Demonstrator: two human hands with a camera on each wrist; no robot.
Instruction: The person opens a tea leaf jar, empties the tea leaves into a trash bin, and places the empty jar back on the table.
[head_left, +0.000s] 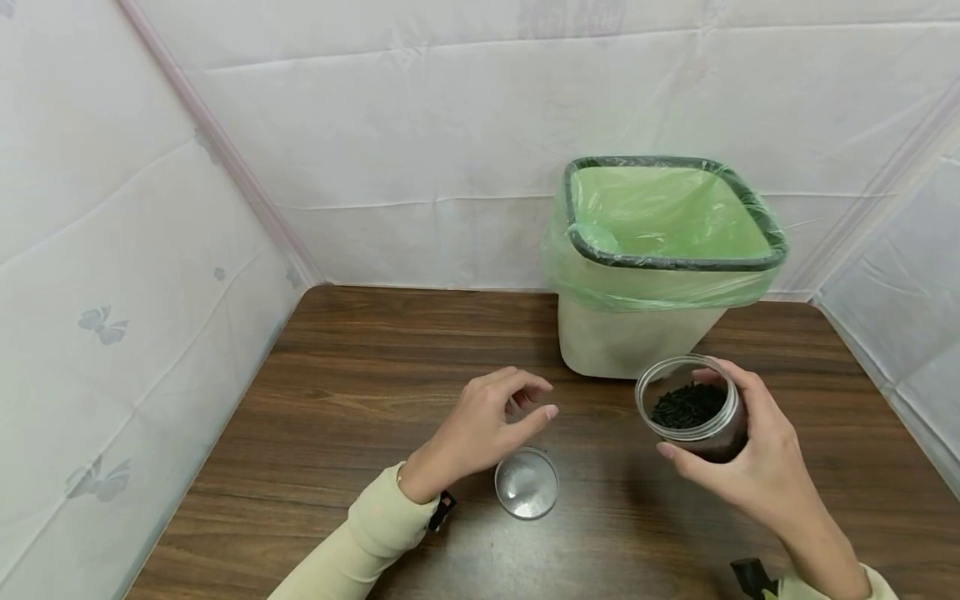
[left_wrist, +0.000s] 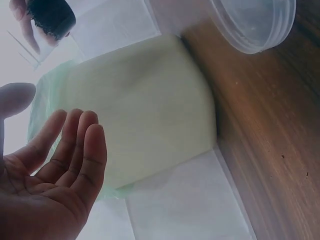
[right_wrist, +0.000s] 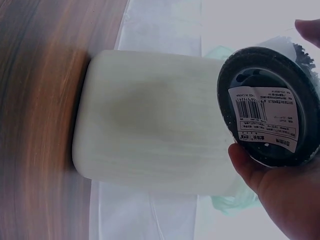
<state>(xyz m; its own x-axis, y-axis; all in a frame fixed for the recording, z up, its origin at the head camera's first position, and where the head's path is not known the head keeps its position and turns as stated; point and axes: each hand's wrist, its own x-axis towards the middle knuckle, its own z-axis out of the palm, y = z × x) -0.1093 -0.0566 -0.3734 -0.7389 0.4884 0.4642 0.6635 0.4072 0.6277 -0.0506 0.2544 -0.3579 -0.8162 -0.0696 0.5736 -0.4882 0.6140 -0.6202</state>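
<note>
A clear round jar (head_left: 697, 408), partly filled with dark loose strips like tea leaves (head_left: 688, 406), is gripped by my right hand (head_left: 761, 454). It is lifted and tilted with its open mouth toward me, just in front of the bin. The right wrist view shows the jar's underside with a white barcode label (right_wrist: 264, 117). My left hand (head_left: 487, 421) hovers over the table with loosely bent fingers and nothing in them. Just below that hand a clear round lid (head_left: 527, 483) lies on the table.
A pale waste bin (head_left: 637, 333) lined with a green plastic bag (head_left: 667, 287) stands at the table's back right. White sheeting (head_left: 420, 150) walls in the back and both sides of the brown wooden table (head_left: 300, 417). A few dark crumbs lie near the lid.
</note>
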